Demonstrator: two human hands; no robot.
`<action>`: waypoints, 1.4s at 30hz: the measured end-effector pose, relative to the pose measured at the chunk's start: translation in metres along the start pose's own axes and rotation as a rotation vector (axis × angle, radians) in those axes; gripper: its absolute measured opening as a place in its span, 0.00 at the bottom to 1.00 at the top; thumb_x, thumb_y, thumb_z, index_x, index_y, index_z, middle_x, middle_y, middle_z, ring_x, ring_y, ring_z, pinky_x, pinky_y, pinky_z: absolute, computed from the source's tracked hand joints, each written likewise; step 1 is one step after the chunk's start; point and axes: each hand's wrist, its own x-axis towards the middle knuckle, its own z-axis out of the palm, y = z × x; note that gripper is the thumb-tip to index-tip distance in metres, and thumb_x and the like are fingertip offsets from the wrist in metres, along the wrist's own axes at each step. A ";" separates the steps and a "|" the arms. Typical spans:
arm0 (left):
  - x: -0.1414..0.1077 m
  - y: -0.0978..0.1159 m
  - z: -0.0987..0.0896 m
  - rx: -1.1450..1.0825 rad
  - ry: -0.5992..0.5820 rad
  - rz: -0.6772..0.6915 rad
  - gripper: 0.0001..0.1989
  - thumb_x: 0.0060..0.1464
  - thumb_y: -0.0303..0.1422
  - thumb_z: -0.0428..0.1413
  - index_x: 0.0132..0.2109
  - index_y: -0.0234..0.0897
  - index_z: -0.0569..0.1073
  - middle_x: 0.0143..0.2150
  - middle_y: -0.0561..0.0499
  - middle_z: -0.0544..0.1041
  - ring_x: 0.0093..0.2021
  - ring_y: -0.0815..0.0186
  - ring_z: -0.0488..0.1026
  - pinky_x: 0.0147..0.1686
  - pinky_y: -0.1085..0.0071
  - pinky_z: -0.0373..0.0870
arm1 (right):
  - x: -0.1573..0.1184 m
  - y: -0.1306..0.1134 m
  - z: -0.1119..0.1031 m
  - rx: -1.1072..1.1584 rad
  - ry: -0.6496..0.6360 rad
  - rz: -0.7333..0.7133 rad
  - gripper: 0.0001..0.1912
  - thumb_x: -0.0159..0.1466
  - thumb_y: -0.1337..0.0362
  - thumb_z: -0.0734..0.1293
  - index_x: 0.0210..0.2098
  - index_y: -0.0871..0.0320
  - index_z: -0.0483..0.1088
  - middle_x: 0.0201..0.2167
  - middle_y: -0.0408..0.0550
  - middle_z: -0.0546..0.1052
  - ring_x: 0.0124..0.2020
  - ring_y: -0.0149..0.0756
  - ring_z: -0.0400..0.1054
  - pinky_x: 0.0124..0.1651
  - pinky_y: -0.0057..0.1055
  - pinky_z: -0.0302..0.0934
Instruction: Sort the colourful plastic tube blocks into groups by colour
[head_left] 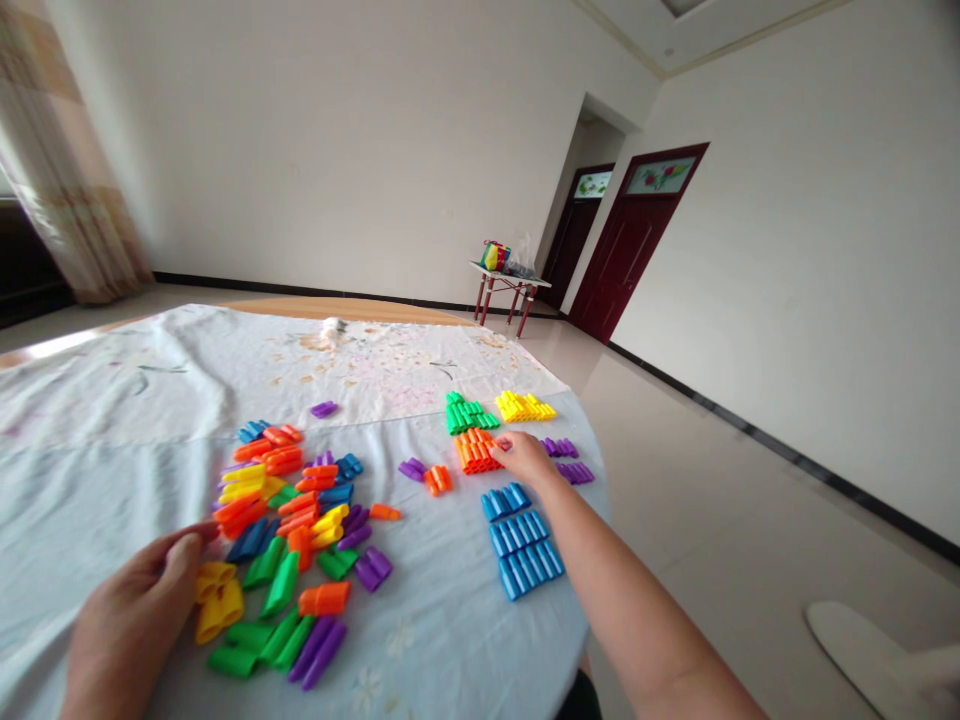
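My right hand is closed, thumb and fingers pinched on an orange plastic tube at the right side of a block of orange tubes. Around it are sorted groups: green tubes, yellow tubes, purple tubes and rows of blue tubes. My left hand is at the left edge of a mixed pile, its thumb and fingers drawn together. Its fingertips meet the end of an orange tube; whether they hold anything is hidden. Yellow tubes lie just beside that hand.
Loose purple tubes and orange tubes lie between pile and sorted groups. A pale cloth covers the round table, its edge curving past the blue rows. Beyond stand a small side table with bags and a dark red door.
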 end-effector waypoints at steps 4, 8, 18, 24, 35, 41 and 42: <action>-0.009 0.019 -0.011 -0.013 -0.082 -0.115 0.25 0.50 0.51 0.41 0.45 0.43 0.73 0.32 0.51 0.75 0.32 0.60 0.72 0.29 0.69 0.65 | -0.002 -0.001 -0.002 -0.035 0.019 -0.016 0.11 0.58 0.65 0.63 0.38 0.59 0.74 0.37 0.50 0.78 0.40 0.37 0.71 0.43 0.29 0.61; -0.013 0.030 -0.016 -0.014 -0.115 -0.150 0.25 0.50 0.49 0.41 0.46 0.42 0.72 0.32 0.49 0.75 0.33 0.59 0.71 0.29 0.68 0.64 | -0.003 -0.003 -0.006 -0.055 0.027 -0.029 0.09 0.57 0.68 0.63 0.35 0.57 0.75 0.35 0.48 0.78 0.38 0.37 0.71 0.43 0.29 0.61; -0.006 0.016 -0.010 -0.052 -0.134 -0.131 0.24 0.49 0.49 0.44 0.46 0.42 0.73 0.33 0.49 0.76 0.33 0.60 0.72 0.28 0.70 0.65 | -0.027 -0.052 0.015 0.081 0.091 -0.265 0.11 0.60 0.67 0.62 0.41 0.59 0.72 0.39 0.50 0.75 0.42 0.35 0.68 0.48 0.30 0.61; -0.009 0.022 -0.013 -0.070 -0.113 -0.123 0.23 0.48 0.48 0.44 0.44 0.41 0.73 0.33 0.49 0.76 0.34 0.59 0.73 0.29 0.69 0.65 | -0.040 -0.084 0.049 -0.105 -0.015 -0.299 0.08 0.59 0.67 0.63 0.37 0.58 0.71 0.36 0.50 0.74 0.44 0.38 0.65 0.48 0.32 0.58; -0.009 0.023 -0.016 -0.085 -0.143 -0.129 0.24 0.49 0.48 0.44 0.45 0.41 0.73 0.35 0.49 0.76 0.36 0.59 0.72 0.32 0.70 0.65 | -0.039 -0.082 0.056 -0.236 -0.091 -0.348 0.18 0.57 0.71 0.63 0.47 0.58 0.68 0.42 0.53 0.72 0.46 0.42 0.62 0.50 0.36 0.56; -0.011 0.023 -0.015 -0.102 -0.121 -0.108 0.22 0.49 0.45 0.44 0.45 0.40 0.73 0.35 0.48 0.76 0.34 0.61 0.72 0.30 0.71 0.65 | -0.052 -0.072 0.045 -0.058 -0.204 -0.586 0.26 0.54 0.80 0.58 0.51 0.59 0.65 0.46 0.50 0.70 0.51 0.36 0.60 0.57 0.33 0.52; -0.012 0.024 -0.016 -0.092 -0.117 -0.103 0.22 0.50 0.45 0.45 0.45 0.40 0.73 0.35 0.48 0.76 0.34 0.61 0.72 0.30 0.72 0.64 | -0.053 -0.071 0.044 -0.035 -0.228 -0.624 0.27 0.53 0.80 0.58 0.50 0.59 0.66 0.46 0.50 0.70 0.50 0.35 0.60 0.57 0.33 0.52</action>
